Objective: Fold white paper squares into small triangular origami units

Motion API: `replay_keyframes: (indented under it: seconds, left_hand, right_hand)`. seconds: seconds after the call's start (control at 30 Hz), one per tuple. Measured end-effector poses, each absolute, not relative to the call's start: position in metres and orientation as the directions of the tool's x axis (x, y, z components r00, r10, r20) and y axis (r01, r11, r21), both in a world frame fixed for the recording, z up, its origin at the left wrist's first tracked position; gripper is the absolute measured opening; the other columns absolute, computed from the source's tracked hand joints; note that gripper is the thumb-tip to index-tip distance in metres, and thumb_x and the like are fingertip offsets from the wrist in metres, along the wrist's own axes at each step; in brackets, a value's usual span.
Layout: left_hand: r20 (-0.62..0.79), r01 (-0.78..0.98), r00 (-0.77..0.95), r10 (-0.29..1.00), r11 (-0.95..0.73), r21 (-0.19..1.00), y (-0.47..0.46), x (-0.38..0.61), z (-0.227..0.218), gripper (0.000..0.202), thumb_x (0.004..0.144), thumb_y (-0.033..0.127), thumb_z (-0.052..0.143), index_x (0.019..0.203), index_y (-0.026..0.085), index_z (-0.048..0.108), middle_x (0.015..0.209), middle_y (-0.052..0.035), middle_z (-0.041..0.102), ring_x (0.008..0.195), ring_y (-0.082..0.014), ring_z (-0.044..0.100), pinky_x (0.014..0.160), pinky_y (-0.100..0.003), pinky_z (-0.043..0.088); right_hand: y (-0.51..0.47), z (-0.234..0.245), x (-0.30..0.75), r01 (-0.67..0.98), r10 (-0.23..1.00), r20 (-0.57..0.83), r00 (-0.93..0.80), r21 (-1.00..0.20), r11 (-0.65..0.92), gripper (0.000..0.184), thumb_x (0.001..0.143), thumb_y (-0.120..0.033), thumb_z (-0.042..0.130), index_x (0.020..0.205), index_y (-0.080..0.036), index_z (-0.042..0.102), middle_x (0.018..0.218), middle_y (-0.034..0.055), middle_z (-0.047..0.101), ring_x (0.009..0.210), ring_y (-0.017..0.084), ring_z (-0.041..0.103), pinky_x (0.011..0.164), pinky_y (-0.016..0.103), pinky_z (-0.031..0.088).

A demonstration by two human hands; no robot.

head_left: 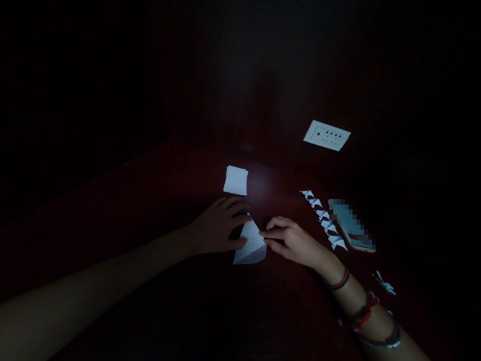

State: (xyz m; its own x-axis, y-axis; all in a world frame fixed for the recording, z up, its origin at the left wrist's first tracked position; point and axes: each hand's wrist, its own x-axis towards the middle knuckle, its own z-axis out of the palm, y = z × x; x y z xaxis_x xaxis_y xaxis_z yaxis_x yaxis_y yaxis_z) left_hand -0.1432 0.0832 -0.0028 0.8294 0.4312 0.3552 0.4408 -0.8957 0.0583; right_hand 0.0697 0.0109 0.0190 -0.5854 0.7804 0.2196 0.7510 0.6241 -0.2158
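Observation:
A partly folded piece of paper (251,240) with faint lines of writing lies on the dark red table, its narrow point facing away from me. My left hand (221,225) is over its left side, fingers spread, with the thumb and a fingertip resting on the paper. A ring shows on one finger. At the paper's right edge, my right hand (289,238) has its fingers curled, and the thumb and index finger close on that edge. Beyond my left hand sits a small stack of white paper squares (236,180).
To the right runs a row of several small folded paper shapes (326,220), beside a phone (351,225) lying flat. Another small folded paper piece (385,284) lies near my right forearm. A white wall socket (326,135) is at the back right. The surroundings are very dark.

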Motion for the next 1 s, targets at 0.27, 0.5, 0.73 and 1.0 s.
replay_keyframes:
  seconds: [0.27,0.5,0.73,1.0]
  left_hand:
    - [0.352,0.527,0.781,0.515,-0.847,0.07,0.084,-0.143,-0.007,0.057,0.071,0.053,0.049,0.117,0.021,0.042,0.127,-0.0058,0.037,0.121,-0.0295,0.021,0.097,-0.043,0.018]
    - [0.312,0.573,0.764,0.564,-0.816,0.072,0.084,-0.144,-0.011,0.065,0.073,0.057,0.044,0.124,0.019,0.034,0.132,-0.0091,0.031,0.122,-0.0311,0.017,0.096,-0.046,0.02]
    - [0.371,0.534,0.737,0.565,-0.823,0.192,0.087,-0.145,-0.012,0.053,0.074,0.048,0.048,0.116,0.017,0.042,0.126,-0.0094,0.036,0.12,-0.028,0.024,0.096,-0.043,0.025]
    - [0.394,0.362,0.781,0.484,-0.866,0.346,0.08,-0.144,0.006,0.031,0.075,0.027,0.054,0.105,0.023,0.048,0.12,-0.0057,0.041,0.116,-0.0225,0.031,0.094,-0.04,0.031]
  right_hand:
    - [0.01,0.02,0.07,0.75,0.78,0.219,-0.587,-0.215,0.625,0.025,0.077,-0.017,0.05,0.1,-0.02,0.061,0.088,0.0045,0.055,0.083,0.015,0.051,0.076,0.031,0.041]
    - [0.009,0.018,0.065,0.766,0.806,0.252,-0.536,-0.257,0.59,0.022,0.079,-0.021,0.048,0.096,-0.019,0.062,0.086,0.0039,0.056,0.082,0.015,0.051,0.076,0.03,0.041]
    - [0.008,0.011,0.056,0.815,0.864,0.31,-0.397,-0.314,0.487,0.024,0.077,-0.032,0.052,0.096,-0.019,0.06,0.084,0.0041,0.057,0.08,0.016,0.052,0.074,0.031,0.041]
    - [0.008,0.008,0.054,0.851,0.891,0.325,-0.319,-0.316,0.42,0.022,0.077,-0.029,0.053,0.095,-0.019,0.059,0.086,0.0047,0.057,0.081,0.016,0.051,0.074,0.03,0.04]
